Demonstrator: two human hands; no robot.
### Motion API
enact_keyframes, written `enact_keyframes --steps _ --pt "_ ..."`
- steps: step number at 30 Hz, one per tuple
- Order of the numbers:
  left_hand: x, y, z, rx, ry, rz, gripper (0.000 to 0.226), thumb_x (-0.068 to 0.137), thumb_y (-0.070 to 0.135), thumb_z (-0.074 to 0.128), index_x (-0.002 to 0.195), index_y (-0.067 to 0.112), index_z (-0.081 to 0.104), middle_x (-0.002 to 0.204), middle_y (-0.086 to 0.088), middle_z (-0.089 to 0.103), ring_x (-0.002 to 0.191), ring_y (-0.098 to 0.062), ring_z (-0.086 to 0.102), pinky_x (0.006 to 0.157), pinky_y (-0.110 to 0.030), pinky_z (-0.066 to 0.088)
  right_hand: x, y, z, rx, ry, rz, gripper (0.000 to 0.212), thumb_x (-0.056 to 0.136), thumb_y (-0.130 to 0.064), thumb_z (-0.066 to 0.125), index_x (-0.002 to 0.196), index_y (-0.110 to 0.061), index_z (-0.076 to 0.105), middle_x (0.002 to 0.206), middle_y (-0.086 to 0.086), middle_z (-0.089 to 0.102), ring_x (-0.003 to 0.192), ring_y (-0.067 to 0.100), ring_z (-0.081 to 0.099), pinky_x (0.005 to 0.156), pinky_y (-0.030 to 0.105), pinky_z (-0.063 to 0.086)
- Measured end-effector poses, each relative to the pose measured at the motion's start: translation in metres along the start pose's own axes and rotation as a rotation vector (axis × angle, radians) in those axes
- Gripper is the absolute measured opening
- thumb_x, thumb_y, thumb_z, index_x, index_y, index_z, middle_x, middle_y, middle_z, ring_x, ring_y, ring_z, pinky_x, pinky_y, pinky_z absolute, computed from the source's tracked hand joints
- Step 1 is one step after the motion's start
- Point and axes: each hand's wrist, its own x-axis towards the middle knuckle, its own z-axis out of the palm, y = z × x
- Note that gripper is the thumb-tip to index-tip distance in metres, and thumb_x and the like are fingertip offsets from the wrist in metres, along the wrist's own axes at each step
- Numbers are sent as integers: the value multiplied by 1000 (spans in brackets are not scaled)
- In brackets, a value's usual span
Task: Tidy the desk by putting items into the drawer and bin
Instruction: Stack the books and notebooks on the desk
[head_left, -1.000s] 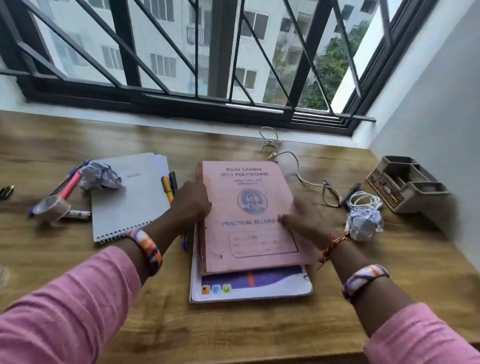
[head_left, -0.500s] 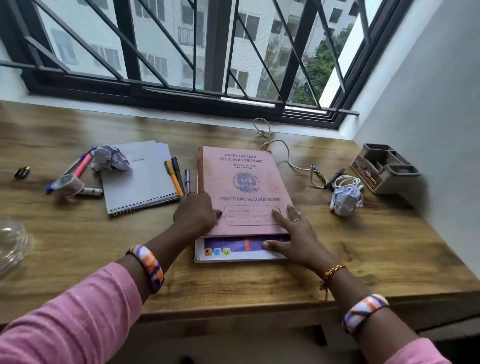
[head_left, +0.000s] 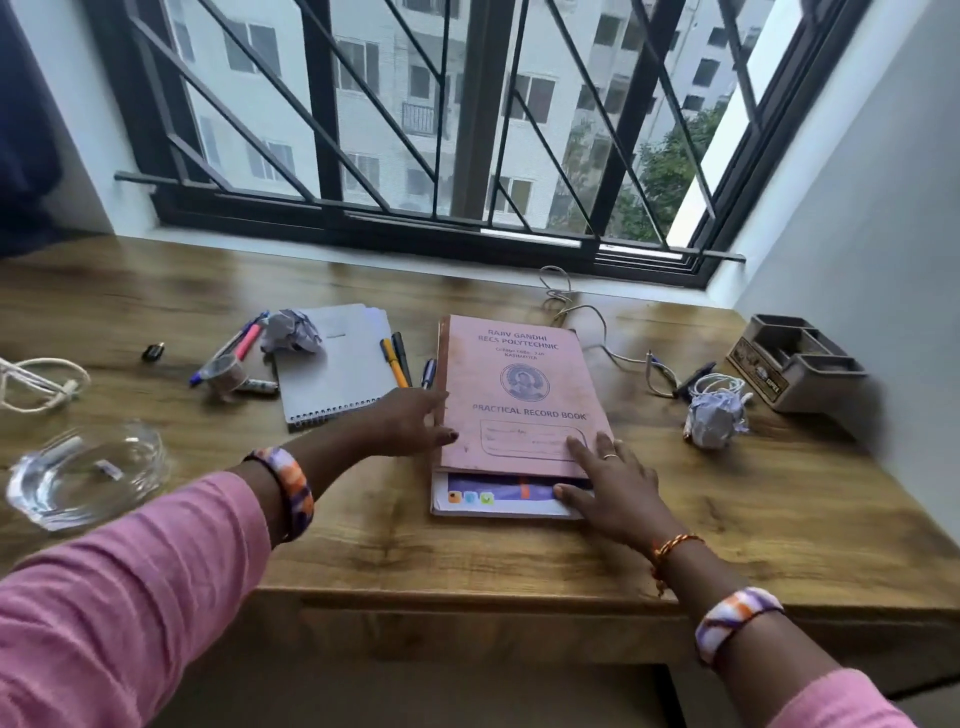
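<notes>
A pink record book (head_left: 519, 387) lies on top of a white and purple book (head_left: 493, 499) in the middle of the wooden desk (head_left: 753, 519). My left hand (head_left: 410, 423) presses against the stack's left edge, thumb at the pink cover's near corner. My right hand (head_left: 608, 486) lies flat on the stack's near right corner, fingers spread over both books. A grey spiral notebook (head_left: 337, 364) sits to the left with a crumpled paper (head_left: 291, 332) on it. Pens (head_left: 397, 358) lie between notebook and stack. Another crumpled paper (head_left: 714, 418) rests at the right.
A tape roll (head_left: 226, 371), markers (head_left: 239, 340) and a small black cap (head_left: 153, 352) lie at the left. A glass dish (head_left: 88, 475) and white cord (head_left: 36, 382) are at the far left. A cable (head_left: 592, 322), white earphones (head_left: 722, 384) and a desk organiser (head_left: 795, 364) stand at the right.
The view has pulled back, showing the desk's front edge. My hands slid from the middle of the stack to its near edges, and the pink book now sits farther back on the lower book.
</notes>
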Motion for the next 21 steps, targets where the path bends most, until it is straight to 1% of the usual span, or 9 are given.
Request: enact_keyframes --steps 2,4,8,11,14,16,18,20,21 --pt "-14 -18 -17 -65 17 41 54 88 26 60 138 17 41 132 -8 55 119 -20 53 98 -27 40 1 -12 -9 -89 46 -66 70 89 -52 47 148 -28 17 158 7 9 145 25 7 112 45 14" --pt "-19 -45 -30 -6 67 17 57 88 27 61 140 17 39 134 -8 54 121 -20 52 99 -26 39 4 -32 -19 -117 96 -168 68 90 -51 47 147 -27 20 157 6 14 144 21 11 112 44 14" --pt "-18 -86 -36 364 61 -50 64 90 42 52 142 12 32 142 -10 42 130 -24 41 103 -33 37 19 -82 -27 -77 149 -362 59 91 -45 50 144 -28 30 154 2 26 142 16 20 112 44 12" --pt "-12 -96 -21 617 14 7 55 92 46 43 132 10 36 134 -13 42 123 -29 42 91 -42 44 37 -121 -22 -66 122 -430 55 91 -38 52 142 -26 35 152 1 31 140 15 25 111 42 12" --pt "-3 -109 -17 809 53 153 41 97 19 36 135 5 28 130 -18 43 115 -33 45 80 -42 49 56 -152 -17 -44 106 -446 52 90 -34 54 139 -23 39 146 1 38 136 17 32 109 40 16" --pt "-1 -123 -25 856 76 229 41 94 5 35 134 3 29 123 -19 47 107 -33 51 71 -39 49 69 -169 -13 -40 106 -453 55 89 -35 56 139 -23 38 145 -1 39 132 18 38 108 39 21" --pt "3 -133 -33 889 174 288 41 85 -1 27 118 2 50 100 -18 60 85 -31 63 54 -31 46 80 -179 -12 -51 89 -456 61 86 -35 60 140 -23 35 145 -2 39 127 21 44 104 38 30" --pt "-4 -130 -56 873 288 239 44 71 0 25 82 8 67 68 -11 64 54 -24 64 38 -22 41 90 -186 -13 -9 74 -462 70 80 -32 68 141 -21 35 146 0 40 123 26 48 99 37 39" --pt "-4 -129 -70 854 290 209 38 73 -2 30 82 9 66 70 -12 64 58 -26 65 41 -23 42 95 -189 -15 36 63 -467 75 77 -30 71 142 -20 35 146 2 40 124 27 48 99 37 40"
